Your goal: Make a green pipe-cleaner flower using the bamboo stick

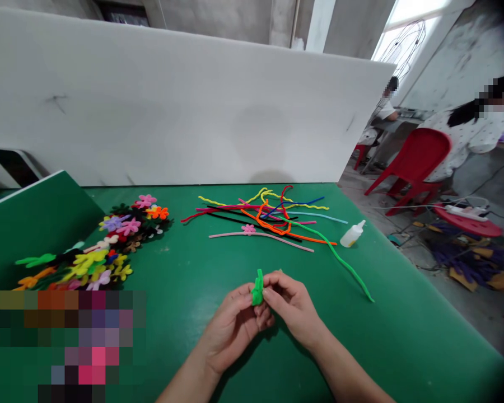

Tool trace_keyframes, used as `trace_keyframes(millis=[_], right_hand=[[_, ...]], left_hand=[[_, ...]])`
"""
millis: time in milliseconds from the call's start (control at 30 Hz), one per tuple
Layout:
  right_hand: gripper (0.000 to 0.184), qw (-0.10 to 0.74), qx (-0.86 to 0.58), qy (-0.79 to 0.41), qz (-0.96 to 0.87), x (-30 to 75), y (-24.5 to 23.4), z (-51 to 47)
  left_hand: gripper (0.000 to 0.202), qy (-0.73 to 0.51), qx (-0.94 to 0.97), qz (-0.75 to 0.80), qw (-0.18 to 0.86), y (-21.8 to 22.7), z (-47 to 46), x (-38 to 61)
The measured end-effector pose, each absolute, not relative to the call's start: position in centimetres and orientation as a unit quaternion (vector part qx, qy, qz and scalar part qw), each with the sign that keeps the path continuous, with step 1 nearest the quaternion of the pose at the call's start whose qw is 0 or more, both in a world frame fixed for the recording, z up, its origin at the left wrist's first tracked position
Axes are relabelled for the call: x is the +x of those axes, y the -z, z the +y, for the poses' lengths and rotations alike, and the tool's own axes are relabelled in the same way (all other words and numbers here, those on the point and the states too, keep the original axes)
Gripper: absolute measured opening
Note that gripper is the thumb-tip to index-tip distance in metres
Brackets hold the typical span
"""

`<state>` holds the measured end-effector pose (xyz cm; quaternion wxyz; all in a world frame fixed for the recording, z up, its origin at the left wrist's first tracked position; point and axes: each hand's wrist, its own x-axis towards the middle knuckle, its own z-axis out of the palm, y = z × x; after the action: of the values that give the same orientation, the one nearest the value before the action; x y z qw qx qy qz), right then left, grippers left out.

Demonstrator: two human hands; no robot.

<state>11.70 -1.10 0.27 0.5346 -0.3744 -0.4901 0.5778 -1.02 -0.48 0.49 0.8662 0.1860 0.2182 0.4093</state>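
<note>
Between my two hands, just above the table's near middle, is a bent green pipe cleaner (257, 288), folded into a small looped shape. My left hand (234, 322) pinches its lower left side between thumb and fingers. From the right, the thumb and forefinger of my right hand (292, 305) press on the same piece. Beyond my hands lies a loose heap of pipe cleaners in several colours, among them an orange pipe cleaner (277, 226) and a long green pipe cleaner (340, 258) reaching toward the right. A small pink flower (248, 229) rests on a pale pink pipe cleaner (269, 235).
A white squeeze bottle (353, 234) stands right of the heap. Many coloured pipe-cleaner flowers (92, 260) are piled at left beside a green panel (46, 207). A white board (193, 112) closes off the green table's (176, 313) far edge. Two people sit beyond, near a red chair (422, 154).
</note>
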Motion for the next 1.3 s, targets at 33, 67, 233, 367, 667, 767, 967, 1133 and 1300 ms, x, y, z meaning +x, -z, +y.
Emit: trace_keyframes(millis=[33,67,233,367,667,767,967,1133,1300], right_hand=[[0.015,0.531,-0.375,-0.579,-0.492,11.7,-0.2,-1.1],[0.015,0.529,-0.374,-0.583,-0.491,11.7,-0.2,-1.0],[0.014,0.533,-0.360,-0.604,-0.470,11.6,0.3,-0.8],[0.015,0.522,-0.371,-0.605,-0.473,11.5,0.7,-0.8],[0.021,0.526,-0.376,-0.561,-0.518,11.9,-0.1,-0.7],[0.022,0.542,-0.389,-0.546,-0.506,11.9,-0.4,-0.5],[0.017,0.551,-0.372,-0.571,-0.482,11.7,-0.5,-0.7],[0.013,0.554,-0.361,-0.566,-0.493,11.8,-0.4,-0.7],[0.016,0.562,-0.328,-0.602,-0.462,11.6,0.0,-0.7]], left_hand=[[0.008,-0.405,0.182,0.220,0.869,-0.5,-0.5,-1.0],[0.008,-0.403,0.176,0.221,0.870,-0.4,-0.5,-1.0],[0.012,-0.404,0.161,0.227,0.871,-0.4,-0.5,-0.9],[0.013,-0.403,0.162,0.233,0.870,-0.3,-0.5,-1.1],[0.010,-0.419,0.174,0.219,0.864,-0.5,-0.4,-1.2],[0.009,-0.422,0.199,0.260,0.846,-0.5,-0.4,-1.2],[0.011,-0.468,0.294,0.341,0.760,-0.6,-0.7,-1.2],[0.012,-0.494,0.382,0.395,0.674,-0.7,-0.9,-1.1],[0.011,-0.472,0.404,0.380,0.685,-0.9,-0.9,-1.0]])
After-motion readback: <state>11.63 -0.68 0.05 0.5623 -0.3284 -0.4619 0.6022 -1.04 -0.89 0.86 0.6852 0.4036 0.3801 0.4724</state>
